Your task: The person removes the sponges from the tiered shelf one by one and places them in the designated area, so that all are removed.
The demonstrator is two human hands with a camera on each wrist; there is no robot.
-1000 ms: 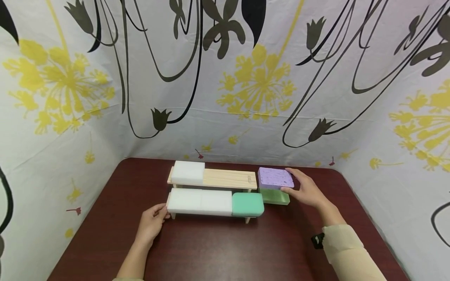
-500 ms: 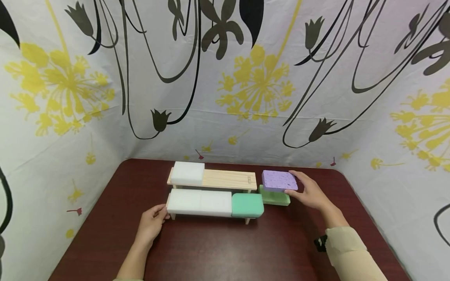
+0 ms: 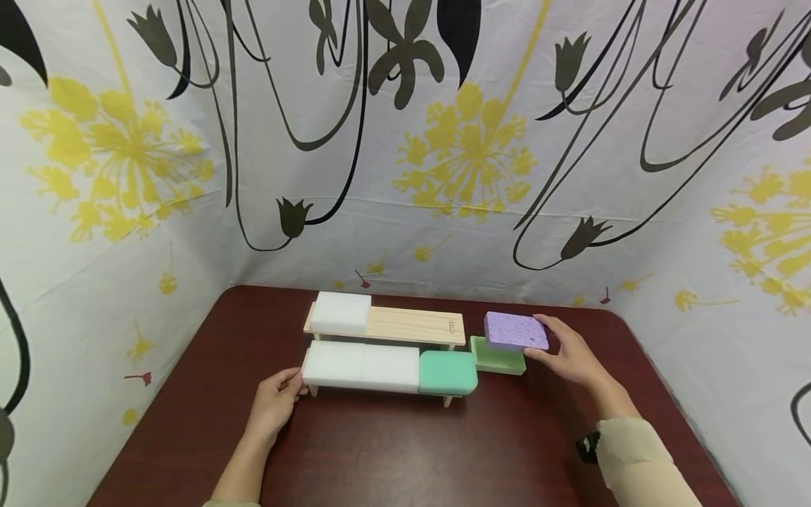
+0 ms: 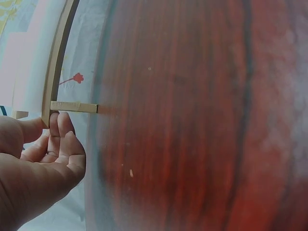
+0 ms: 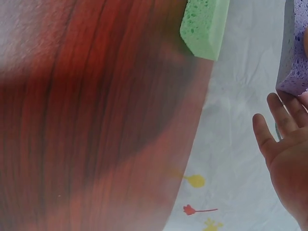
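Observation:
My right hand (image 3: 567,353) grips a purple porous sponge (image 3: 514,330) by its right end, between thumb and fingers. The sponge is held up, apart from the green sponge (image 3: 497,358) lying on the table below it; both also show in the right wrist view, purple (image 5: 292,53) and green (image 5: 204,29). My left hand (image 3: 276,403) pinches the left end of the front wooden stand, whose edge (image 4: 58,57) and leg (image 4: 74,106) show in the left wrist view. Two white sponge blocks (image 3: 361,365) and a teal one (image 3: 448,372) sit in a row on that stand.
Behind the front stand is a second low wooden stand (image 3: 415,324), with one white block (image 3: 341,312) at its left end. Both stand on a dark red-brown table (image 3: 393,458). A patterned cloth (image 3: 380,176) hangs around the table's back and sides.
My right hand has moved the purple sponge rightward and a little toward me, away from the rear stand's end, uncovering more of the green sponge. My left hand has stayed at the front stand.

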